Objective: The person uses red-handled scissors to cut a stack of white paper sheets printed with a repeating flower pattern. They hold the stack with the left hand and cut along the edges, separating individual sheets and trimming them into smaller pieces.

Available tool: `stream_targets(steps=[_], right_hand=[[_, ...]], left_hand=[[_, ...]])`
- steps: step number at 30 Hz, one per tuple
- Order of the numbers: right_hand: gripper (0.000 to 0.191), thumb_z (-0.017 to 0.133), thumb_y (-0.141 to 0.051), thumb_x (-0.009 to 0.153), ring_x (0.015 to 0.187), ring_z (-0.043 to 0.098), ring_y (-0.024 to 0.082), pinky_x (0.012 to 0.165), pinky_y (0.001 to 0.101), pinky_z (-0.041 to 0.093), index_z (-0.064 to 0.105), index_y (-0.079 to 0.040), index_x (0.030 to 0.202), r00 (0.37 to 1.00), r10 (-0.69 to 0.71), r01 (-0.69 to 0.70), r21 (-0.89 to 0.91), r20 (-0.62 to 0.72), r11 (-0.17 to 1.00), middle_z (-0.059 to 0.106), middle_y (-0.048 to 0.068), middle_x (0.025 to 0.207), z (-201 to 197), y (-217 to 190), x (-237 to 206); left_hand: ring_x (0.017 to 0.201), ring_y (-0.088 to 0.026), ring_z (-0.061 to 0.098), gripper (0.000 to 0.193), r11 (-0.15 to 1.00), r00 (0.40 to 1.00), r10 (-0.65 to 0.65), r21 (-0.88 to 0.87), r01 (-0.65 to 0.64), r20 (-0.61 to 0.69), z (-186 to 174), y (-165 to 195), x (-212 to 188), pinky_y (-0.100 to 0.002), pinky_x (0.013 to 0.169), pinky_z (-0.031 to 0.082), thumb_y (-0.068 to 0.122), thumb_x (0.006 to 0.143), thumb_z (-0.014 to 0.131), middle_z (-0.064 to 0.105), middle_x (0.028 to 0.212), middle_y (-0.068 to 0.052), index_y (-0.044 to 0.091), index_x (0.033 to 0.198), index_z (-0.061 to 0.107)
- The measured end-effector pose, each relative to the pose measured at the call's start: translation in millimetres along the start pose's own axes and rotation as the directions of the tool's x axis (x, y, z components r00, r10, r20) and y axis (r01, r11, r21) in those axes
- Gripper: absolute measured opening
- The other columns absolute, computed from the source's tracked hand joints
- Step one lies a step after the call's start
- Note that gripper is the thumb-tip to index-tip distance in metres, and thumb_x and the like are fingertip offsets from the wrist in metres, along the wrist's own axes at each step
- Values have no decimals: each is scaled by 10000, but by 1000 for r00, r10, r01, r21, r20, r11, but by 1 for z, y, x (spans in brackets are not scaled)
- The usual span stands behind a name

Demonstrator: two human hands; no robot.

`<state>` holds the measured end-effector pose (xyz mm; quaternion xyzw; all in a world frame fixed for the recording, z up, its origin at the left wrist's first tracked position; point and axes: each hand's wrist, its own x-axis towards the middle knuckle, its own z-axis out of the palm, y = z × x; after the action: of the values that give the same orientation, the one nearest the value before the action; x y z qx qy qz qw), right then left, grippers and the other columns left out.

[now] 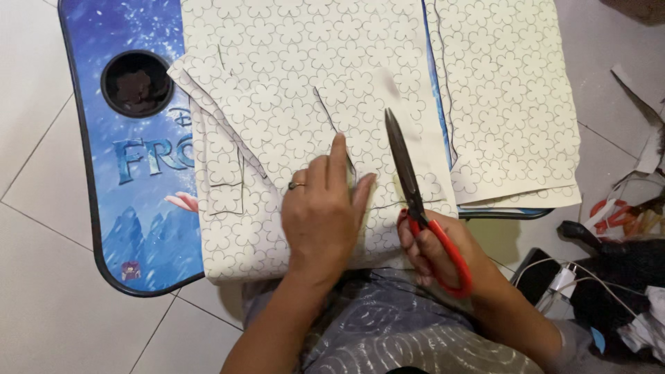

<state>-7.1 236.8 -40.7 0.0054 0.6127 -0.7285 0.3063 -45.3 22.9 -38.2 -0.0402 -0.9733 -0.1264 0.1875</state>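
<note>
While the left hand lies flat with fingers together on the flower-print paper, the right hand grips red scissors, blades closed.

Lap table on floor; round cup hole at its far left corner. Patterned sheets cover its middle and right, overhanging near edge. Second stack overhangs right edge. Scissors lie on sheets, right of left hand. Scraps and cables on floor, right.
</note>
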Motion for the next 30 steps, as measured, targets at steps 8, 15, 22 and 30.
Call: stream_targets(steps=[8,15,22,30], right_hand=[[668,286,-616,1028,364,451,120,392,284,462,558,-18,908,996,87,-88,55,27,995,439,-3,491,-14,5,7],[686,271,-632,1015,363,451,121,385,282,458,549,-14,907,991,103,-112,121,81,986,434,-6,495,-21,9,7],[700,264,-665,1011,385,458,123,401,281,461,529,-23,926,994,86,-96,166,68,981,440,3,517,-19,20,5],[715,232,-669,998,371,479,129,391,282,477,532,-27,909,995,82,-89,133,62,987,456,6,507,-19,19,6]], left_hand=[[815,-208,633,752,913,988,-85,-387,129,128,-10,14,9,-357,682,530,334,899,760,647,1031,-112,40,1517,449],[873,-228,656,899,807,944,-131,-522,279,302,-8,27,13,-386,740,550,249,906,754,620,1089,-100,94,1623,233],[831,-234,663,1164,860,925,-140,-421,290,352,-2,39,24,-366,695,588,259,818,858,524,1264,-178,143,1615,17],[851,-147,718,1155,648,906,-201,-644,408,372,-1,41,24,-292,748,608,68,869,778,387,1469,-207,226,1603,-101]])
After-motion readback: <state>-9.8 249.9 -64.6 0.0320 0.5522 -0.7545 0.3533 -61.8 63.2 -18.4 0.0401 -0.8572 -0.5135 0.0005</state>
